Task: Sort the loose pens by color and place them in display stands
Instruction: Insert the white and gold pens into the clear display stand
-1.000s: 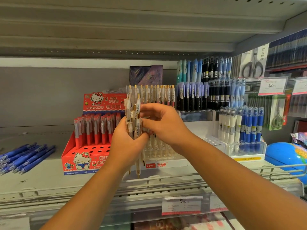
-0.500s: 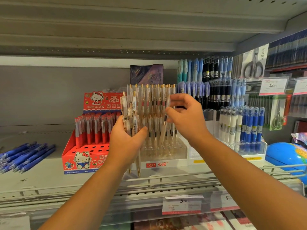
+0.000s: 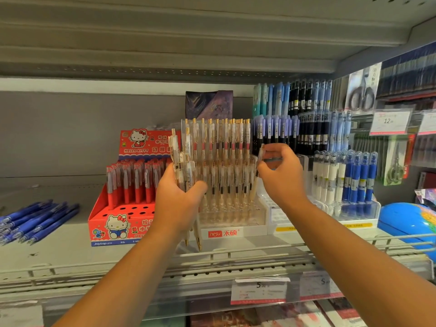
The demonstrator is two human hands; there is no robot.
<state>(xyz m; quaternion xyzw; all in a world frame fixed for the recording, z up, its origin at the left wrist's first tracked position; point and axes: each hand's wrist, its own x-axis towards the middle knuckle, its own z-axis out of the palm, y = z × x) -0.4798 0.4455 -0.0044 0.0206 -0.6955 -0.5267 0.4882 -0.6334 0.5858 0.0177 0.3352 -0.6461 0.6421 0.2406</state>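
One pen (image 3: 260,152) pinched by the right hand (image 3: 282,182) may miss the stand (image 3: 233,230) and fall, while the left hand (image 3: 179,204) grips a bunch (image 3: 182,161).

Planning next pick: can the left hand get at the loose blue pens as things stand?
Probably not yet: the left hand grips a bundle of clear gold-tipped pens, so it looks full. The way itself looks open: the loose blue pens lie uncovered left of the Hello Kitty stand.
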